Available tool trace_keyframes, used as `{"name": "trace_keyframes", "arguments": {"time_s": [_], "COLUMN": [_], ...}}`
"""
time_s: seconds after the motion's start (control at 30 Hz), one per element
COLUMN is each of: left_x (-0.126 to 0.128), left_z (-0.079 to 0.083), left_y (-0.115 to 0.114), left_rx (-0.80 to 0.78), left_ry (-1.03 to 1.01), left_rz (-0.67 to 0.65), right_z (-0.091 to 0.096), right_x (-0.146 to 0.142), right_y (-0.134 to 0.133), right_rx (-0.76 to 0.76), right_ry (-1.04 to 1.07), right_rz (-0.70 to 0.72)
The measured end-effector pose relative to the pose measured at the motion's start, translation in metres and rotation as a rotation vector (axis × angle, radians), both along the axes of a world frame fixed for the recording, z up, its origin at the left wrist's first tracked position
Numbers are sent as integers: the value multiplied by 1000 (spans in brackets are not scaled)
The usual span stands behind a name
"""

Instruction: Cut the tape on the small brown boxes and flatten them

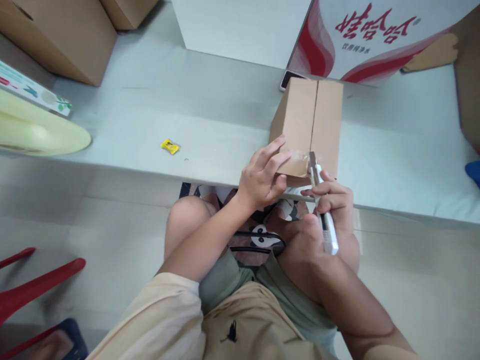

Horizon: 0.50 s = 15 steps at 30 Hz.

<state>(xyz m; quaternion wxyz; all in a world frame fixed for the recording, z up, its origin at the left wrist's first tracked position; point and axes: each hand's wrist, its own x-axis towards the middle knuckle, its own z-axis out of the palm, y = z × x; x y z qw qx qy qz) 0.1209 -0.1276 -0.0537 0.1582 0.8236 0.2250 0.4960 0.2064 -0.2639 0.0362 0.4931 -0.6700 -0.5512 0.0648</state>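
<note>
A small brown cardboard box [300,112] sits at the table's front edge, a dark seam running down its top face. My left hand [262,175] lies against the box's near left corner, its fingers spread over the top face and the thumb apart. Wrapped around a white box cutter [328,232] is my right hand [330,205]. The cutter's blade is out, and its tip meets the seam near the front edge. Clear tape [296,153] shows across the seam there.
A yellow wrapped candy [170,146] lies left on the pale green table [210,115]. Behind the box stand a phone [287,80], partly hidden, and a white and red carton [352,45]. Brown cartons [75,40] and a pale yellow rounded object [37,125] occupy the left.
</note>
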Motion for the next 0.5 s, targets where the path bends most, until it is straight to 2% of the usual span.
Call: {"name": "trace_keyframes", "arguments": {"time_s": [0.23,0.5], "left_x": [0,2], "left_z": [0,3], "left_y": [1,2], "left_rx": [-7,34], "left_ry": [-14,-57], "left_rz": [-8,5], "right_z": [-19,-11], "right_x": [-2,-1], "right_y": [4,-3], "right_rx": [197,146], "right_ry": [-93,-109], "right_rz": [16,58]}}
